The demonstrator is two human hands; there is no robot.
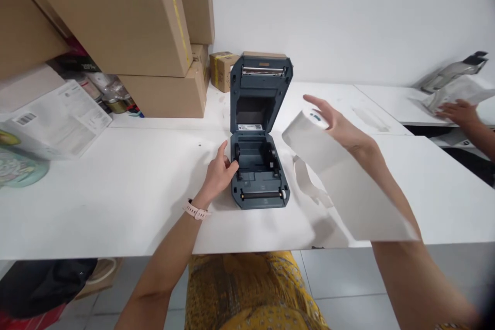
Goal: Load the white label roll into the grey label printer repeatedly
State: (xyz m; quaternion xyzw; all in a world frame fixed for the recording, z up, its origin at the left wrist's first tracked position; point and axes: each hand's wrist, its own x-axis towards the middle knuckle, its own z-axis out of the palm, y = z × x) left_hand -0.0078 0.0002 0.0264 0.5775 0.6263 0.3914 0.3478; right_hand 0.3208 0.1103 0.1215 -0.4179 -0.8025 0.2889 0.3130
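A dark grey label printer (pixel 253 181) stands on the white table with its lid (pixel 261 94) raised. Its inner bay, side roll holders and front roller are exposed. My left hand (pixel 220 171) is at the printer's left side, thumb over the rim and index finger pointing up along the outside. To the right of the printer, my right hand (pixel 340 126) grips a white label roll (pixel 305 131) in the air, slightly blurred. A long loose strip (pixel 359 191) of its paper hangs across my right forearm. Curled pale backing paper (pixel 309 180) shows below the roll.
Cardboard boxes (pixel 124 31) are stacked at the back left, with a small taped box (pixel 223 69) behind the printer. A white carton (pixel 62 118) and a green item (pixel 23 167) lie at the left. At far right, another person's hand (pixel 460 112) touches a wrapped object (pixel 456 90).
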